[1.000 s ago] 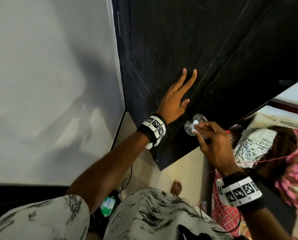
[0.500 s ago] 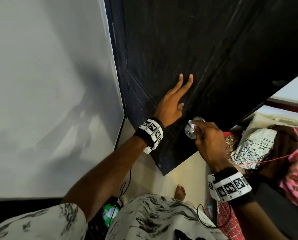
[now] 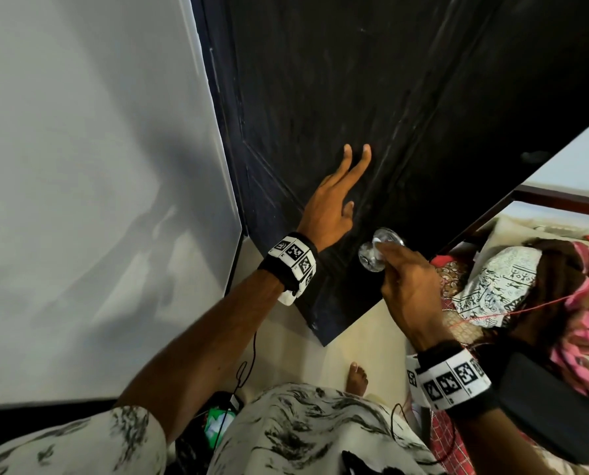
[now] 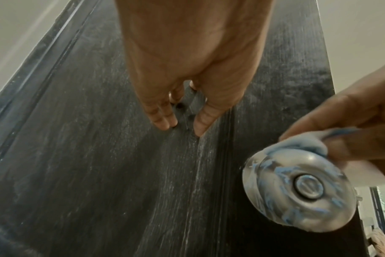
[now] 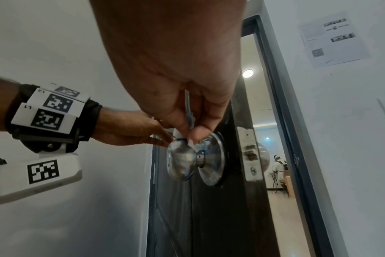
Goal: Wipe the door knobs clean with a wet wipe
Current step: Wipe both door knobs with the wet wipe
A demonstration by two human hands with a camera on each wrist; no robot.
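Against a dark door (image 3: 372, 80), the left hand (image 3: 330, 204) presses flat, fingers straight; the right hand (image 3: 409, 282) pinches a wet wipe (image 4: 297, 147) onto the silver knob (image 4: 301, 191).

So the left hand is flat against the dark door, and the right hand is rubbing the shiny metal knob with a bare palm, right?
Not quite: the right hand pinches a white wet wipe against the shiny metal knob, as the left wrist view shows. The left hand does lie flat on the dark door.

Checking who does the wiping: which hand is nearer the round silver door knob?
Right. The right hand presses a wet wipe onto the round silver door knob; the left hand rests flat on the black door beside it.
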